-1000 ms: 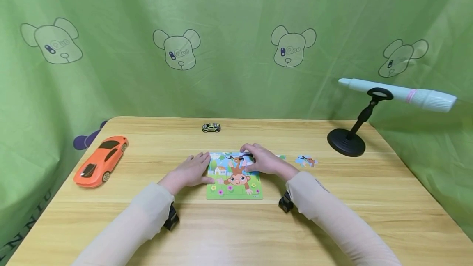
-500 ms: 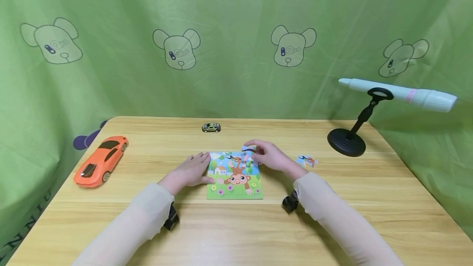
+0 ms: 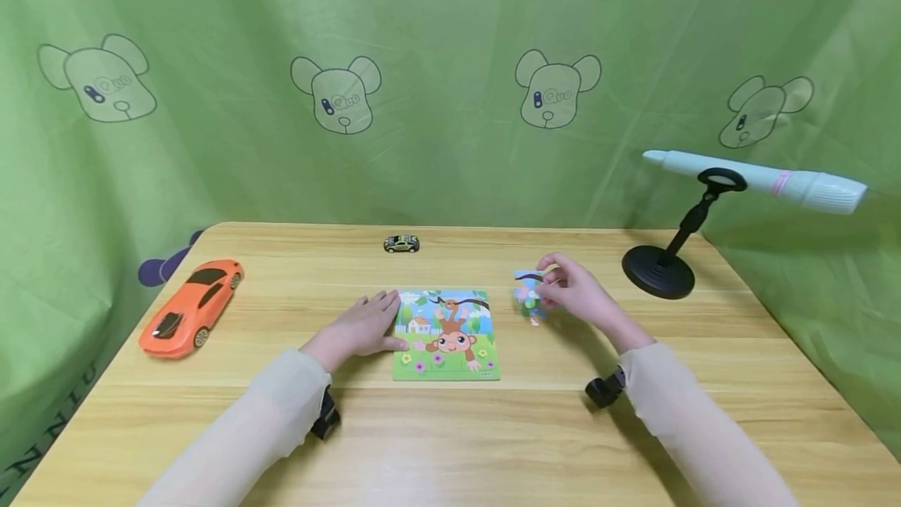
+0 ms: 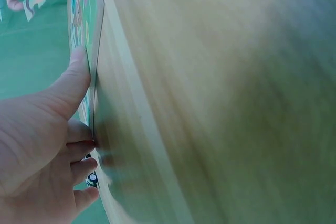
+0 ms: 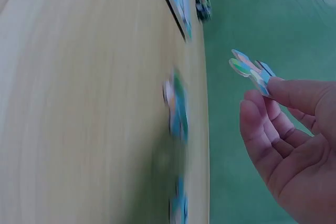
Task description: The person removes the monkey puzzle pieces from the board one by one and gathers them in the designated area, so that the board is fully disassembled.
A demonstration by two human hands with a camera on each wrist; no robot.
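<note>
A flat jigsaw puzzle (image 3: 450,362) with a monkey picture lies mid-table. Along its left edge rests my left hand (image 3: 362,325), fingers extended and thumb over the border; the left wrist view shows the thumb tip (image 4: 79,59) on the puzzle. To the right of the puzzle, my right hand (image 3: 573,288) pinches a puzzle piece (image 5: 257,72) between thumb and fingers, raised above the table. Beneath it a loose puzzle piece (image 5: 178,106) lies on the wood, partly covered in the head view. Another loose piece (image 5: 179,208) is cut by the right wrist frame's lower edge.
An orange toy car (image 3: 193,307) stands at the left side of the table (image 3: 422,444). Toward the back edge is a small patterned car (image 3: 401,244). A pale blue toy microphone (image 3: 767,177) sits in a black stand (image 3: 658,272) at right. Green curtain (image 3: 450,163) hangs behind.
My right hand has lifted a piece with a branch print off the puzzle's upper right corner and carried it rightward, over the loose pieces. My left hand has stayed in place.
</note>
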